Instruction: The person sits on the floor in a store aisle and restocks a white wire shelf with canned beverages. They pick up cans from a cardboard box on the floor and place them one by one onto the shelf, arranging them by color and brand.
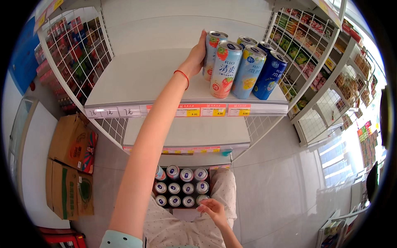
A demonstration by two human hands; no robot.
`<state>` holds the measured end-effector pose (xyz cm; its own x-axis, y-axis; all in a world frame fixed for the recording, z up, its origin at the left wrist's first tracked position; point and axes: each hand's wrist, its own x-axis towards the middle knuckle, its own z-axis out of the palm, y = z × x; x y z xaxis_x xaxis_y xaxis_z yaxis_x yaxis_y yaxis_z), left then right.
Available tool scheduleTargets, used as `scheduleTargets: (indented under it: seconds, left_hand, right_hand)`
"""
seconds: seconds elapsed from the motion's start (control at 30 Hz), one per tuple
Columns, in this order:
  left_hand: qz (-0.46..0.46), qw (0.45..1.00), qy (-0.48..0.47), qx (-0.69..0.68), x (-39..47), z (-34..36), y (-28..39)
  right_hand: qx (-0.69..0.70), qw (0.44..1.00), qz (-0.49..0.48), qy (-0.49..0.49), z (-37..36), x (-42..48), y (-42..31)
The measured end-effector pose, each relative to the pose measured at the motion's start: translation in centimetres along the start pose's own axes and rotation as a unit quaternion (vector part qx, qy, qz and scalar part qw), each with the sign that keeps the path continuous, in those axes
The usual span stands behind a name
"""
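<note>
My left hand (197, 55) rests its palm against the side of the rear strawberry RIO can (214, 46) on the upper white shelf; whether the fingers grip it is hidden. In front stands another strawberry RIO can (225, 71). To their right are a light blue can with yellow fruit (249, 73) and a dark blue can (269, 77), each with a similar one behind. Low down, my right hand (212, 209) is beside a corner can of the box of drink cans (186, 207) between my legs, fingers bent; contact is unclear.
Price tags (213, 110) line the edge of the upper shelf (149, 77). A lower shelf (186, 131) lies beneath. White wire grids (80, 59) flank the shelves. Cardboard boxes (68, 142) are stacked on the left; snack racks (304, 40) stand on the right.
</note>
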<state>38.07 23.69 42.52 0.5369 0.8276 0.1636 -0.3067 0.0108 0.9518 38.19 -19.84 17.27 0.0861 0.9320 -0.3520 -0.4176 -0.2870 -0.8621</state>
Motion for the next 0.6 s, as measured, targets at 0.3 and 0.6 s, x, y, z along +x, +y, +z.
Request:
scheduleTargets:
  seconds: [0.3,0.6]
  left_hand:
    - [0.019,0.999,0.035,-0.008,0.6,1.7,-0.5]
    - [0.037,0.998,0.020,-0.047,1.5,1.8,-1.5]
  right_hand:
    - [-0.009,1.000,-0.002,0.012,-0.6,0.0,0.2]
    - [-0.014,0.999,0.015,0.024,-0.8,0.0,0.6]
